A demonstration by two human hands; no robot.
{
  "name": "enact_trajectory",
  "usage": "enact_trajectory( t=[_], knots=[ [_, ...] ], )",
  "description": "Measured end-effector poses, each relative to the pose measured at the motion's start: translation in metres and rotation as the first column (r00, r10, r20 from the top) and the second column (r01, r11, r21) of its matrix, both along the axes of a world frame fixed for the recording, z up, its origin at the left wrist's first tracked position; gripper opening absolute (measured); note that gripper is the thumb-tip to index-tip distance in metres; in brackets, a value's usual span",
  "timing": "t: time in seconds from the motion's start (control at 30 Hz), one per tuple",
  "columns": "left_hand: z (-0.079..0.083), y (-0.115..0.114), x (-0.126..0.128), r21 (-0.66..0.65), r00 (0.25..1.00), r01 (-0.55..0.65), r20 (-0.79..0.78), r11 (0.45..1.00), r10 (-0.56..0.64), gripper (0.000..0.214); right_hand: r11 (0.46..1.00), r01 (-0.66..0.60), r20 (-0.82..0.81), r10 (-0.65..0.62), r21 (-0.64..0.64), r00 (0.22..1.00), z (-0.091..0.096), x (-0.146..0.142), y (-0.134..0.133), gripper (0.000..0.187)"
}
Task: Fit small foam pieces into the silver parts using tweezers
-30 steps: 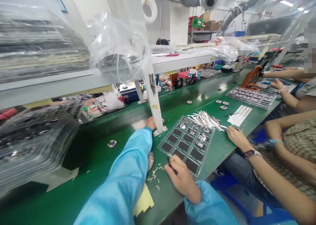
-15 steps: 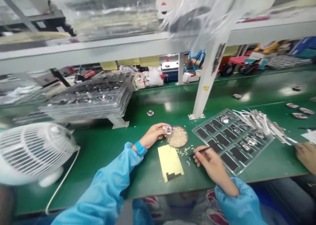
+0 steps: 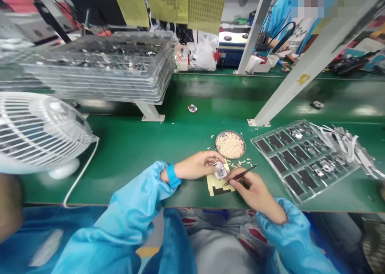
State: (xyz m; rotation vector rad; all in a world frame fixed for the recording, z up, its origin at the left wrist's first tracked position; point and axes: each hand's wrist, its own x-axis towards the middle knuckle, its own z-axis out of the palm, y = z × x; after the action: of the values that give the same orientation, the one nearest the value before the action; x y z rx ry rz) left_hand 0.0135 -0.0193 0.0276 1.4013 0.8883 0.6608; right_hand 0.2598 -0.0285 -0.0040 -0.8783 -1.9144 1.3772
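Item: small rounded metal part (image 3: pixel 220 170) — pinched between thumb and fingers of the left hand (image 3: pixel 201 165), held just above a yellow backing sheet (image 3: pixel 217 183) at the near edge of the green tabletop (image 3: pixel 135 145). The face is tilted up toward the wearer, apparently so the tool can reach it.

Tool: thin dark tweezers (image 3: pixel 240 173), clamped in a pen grip by the right hand (image 3: pixel 254 189), tip at the part's lower right edge; whether it touches cannot be told. The heel of this hand seems to rest on the tabletop, likely for steadiness.

Near: round shallow dish (image 3: pixel 230 145) of pale small pieces, just beyond the hands, within short reach; a few pieces lie loose around it. To the right, a clear compartment tray (image 3: pixel 300 159) with dark inserts, some cells holding shiny parts, and a heap of white strips (image 3: pixel 345 141) at its far side.

Far: a single loose part (image 3: pixel 192 108) on the belt; a stack of clear trays (image 3: pixel 102 65) on a raised stand; a white desk fan (image 3: pixel 39 131) at left; a slanted white post (image 3: pixel 300 77).

Change from half a second ago: the left hand held the part at the dish rim — it is now drawn in over the yellow sheet. The tweezers, then apart near the tray, now meet the part. The view has tipped further down.
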Motion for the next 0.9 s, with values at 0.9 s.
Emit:
enact_trajectory(
  t=[0.9],
  knots=[
    [-0.003,-0.016,0.018,0.315,0.866,-0.080,-0.448,0.946,0.222,0.029,0.901,0.235,-0.143,-0.195,0.365,0.970,0.002,-0.006,0.005,0.022]
  ],
)
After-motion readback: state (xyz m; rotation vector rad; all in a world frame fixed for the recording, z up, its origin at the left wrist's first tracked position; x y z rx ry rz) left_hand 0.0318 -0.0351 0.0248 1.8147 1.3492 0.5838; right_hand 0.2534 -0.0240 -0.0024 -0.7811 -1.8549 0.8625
